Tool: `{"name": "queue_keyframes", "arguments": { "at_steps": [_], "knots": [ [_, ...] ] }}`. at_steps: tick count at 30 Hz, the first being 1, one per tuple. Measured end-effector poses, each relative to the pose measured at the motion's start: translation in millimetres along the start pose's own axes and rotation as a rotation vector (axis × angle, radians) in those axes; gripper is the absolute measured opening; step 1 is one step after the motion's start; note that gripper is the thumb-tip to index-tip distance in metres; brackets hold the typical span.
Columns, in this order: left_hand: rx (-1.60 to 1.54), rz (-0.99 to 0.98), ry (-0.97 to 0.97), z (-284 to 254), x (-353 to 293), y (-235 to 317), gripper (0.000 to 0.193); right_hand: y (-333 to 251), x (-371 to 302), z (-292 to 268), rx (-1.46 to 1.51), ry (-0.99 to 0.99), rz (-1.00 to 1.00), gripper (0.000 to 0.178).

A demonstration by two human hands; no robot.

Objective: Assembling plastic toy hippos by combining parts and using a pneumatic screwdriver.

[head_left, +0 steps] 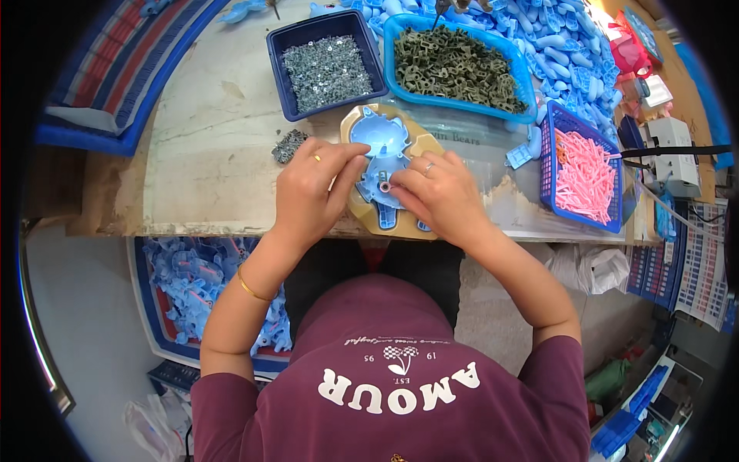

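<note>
A light-blue plastic shell half [379,132], shaped like an animal figure with its hollow side up, lies in a tan holding fixture [423,138] at the table's front edge. My left hand [315,185] is closed in a pinch over the shell's left side; whatever is between its fingertips is too small to make out. At the shell's lower part, the bent fingers of my right hand [445,192] close on a small pink ring-shaped part [385,187]. Part of the shell is hidden beneath my right fingers.
A navy tray of small metal pieces [327,73] and a blue tray of dark metal parts [458,69] stand behind the fixture. Loose metal pieces [290,145] lie left. Pink sticks [583,177] fill a basket at right; blue parts [554,46] heap behind.
</note>
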State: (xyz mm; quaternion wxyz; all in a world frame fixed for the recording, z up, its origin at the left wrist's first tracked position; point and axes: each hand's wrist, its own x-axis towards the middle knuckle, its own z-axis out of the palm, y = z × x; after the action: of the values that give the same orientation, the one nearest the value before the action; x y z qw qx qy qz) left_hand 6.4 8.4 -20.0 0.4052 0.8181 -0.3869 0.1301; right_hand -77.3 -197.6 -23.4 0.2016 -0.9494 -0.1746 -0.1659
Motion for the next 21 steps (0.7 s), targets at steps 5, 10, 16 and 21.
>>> {"name": "queue_keyframes", "arguments": {
  "at_steps": [5,10,16,21],
  "knots": [
    [-0.062,0.134,-0.098,4,-6,0,0.015,7,6,-3,-0.005,-0.064,-0.030,0.013],
    [0.071,0.343,-0.276,3,-16,-6,0.026,14,8,-1,0.002,-0.134,-0.142,0.012],
    [0.147,0.378,-0.340,5,-16,-9,0.027,17,18,-4,-0.061,-0.293,-0.179,0.009],
    [0.120,0.340,-0.372,5,-16,-7,0.026,14,4,-18,-0.022,-0.131,-0.101,0.015]
  ]
}}
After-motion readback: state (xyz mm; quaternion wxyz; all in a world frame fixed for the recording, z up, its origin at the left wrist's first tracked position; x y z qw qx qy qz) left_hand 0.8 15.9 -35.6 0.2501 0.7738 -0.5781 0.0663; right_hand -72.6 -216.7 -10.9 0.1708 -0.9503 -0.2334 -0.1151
